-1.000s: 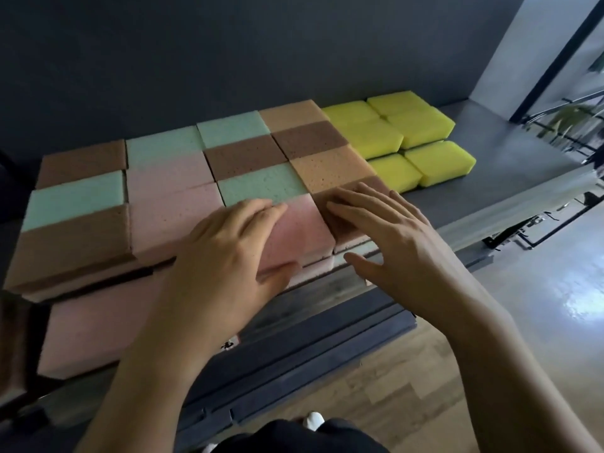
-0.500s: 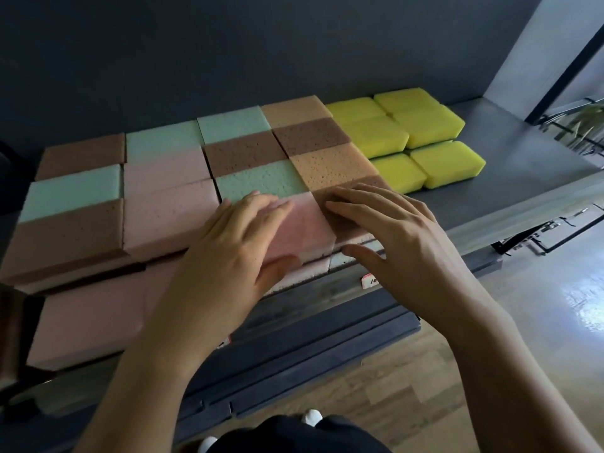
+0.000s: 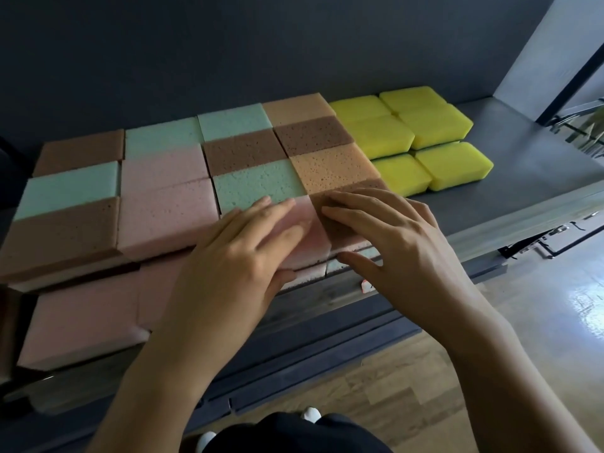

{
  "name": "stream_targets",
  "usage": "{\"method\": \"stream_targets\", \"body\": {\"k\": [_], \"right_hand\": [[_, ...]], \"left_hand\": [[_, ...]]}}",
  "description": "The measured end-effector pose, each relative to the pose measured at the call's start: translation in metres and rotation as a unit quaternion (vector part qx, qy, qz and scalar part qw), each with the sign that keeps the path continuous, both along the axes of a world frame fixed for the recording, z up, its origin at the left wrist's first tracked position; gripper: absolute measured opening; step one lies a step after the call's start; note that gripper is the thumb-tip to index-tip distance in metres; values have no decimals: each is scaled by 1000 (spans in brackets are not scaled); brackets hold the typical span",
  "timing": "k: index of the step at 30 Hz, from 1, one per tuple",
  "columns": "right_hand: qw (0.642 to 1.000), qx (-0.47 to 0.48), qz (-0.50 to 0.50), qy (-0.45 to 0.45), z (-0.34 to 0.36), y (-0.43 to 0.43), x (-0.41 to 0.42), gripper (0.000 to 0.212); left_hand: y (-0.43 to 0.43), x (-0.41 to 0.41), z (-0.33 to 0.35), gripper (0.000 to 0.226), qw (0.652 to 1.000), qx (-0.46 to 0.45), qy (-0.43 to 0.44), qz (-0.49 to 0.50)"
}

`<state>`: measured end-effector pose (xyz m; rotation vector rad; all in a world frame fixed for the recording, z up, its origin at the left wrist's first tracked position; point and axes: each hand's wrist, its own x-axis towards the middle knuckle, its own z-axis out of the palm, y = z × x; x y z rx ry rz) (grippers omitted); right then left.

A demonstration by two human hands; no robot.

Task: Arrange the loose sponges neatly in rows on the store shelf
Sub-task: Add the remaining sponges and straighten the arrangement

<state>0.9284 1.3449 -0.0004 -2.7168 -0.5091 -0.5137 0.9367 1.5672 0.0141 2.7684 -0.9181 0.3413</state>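
Sponges in pink, green, brown and tan lie packed in rows on the grey shelf [image 3: 539, 178], in stacked layers. My left hand [image 3: 235, 259] lies flat on the front pink sponge [image 3: 310, 237], fingers straight on its top, thumb against its front face. Beside it, my right hand [image 3: 395, 240] rests with spread fingers on the front brown sponge [image 3: 346, 228], its thumb at that sponge's front edge. A green sponge [image 3: 258, 188] and a tan sponge [image 3: 333, 171] sit just behind my fingertips.
Several yellow sponges [image 3: 425, 138] lie in rows to the right of the block. More pink sponges [image 3: 85, 318] sit on a lower level at the left. A dark back wall stands behind the shelf, and wooden floor lies below.
Both hands have stayed on the front pink and brown sponges. The view has shifted a little and the sponge block looks slightly more squared up.
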Motion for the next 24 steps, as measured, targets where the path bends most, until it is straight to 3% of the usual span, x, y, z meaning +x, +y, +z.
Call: {"method": "stream_targets", "body": {"k": [8, 12, 17, 24], "right_hand": [[1000, 4, 14, 20, 7, 4, -1, 63], [999, 29, 17, 2, 24, 26, -5, 53], [996, 54, 73, -2, 39, 92, -7, 45], [980, 65, 185, 24, 44, 211, -12, 45]], "left_hand": [[3, -3, 4, 62, 1000, -5, 6, 5], [26, -13, 17, 56, 999, -37, -7, 20], [88, -37, 28, 42, 993, -89, -30, 65], [197, -78, 26, 41, 980, -92, -37, 174]]}}
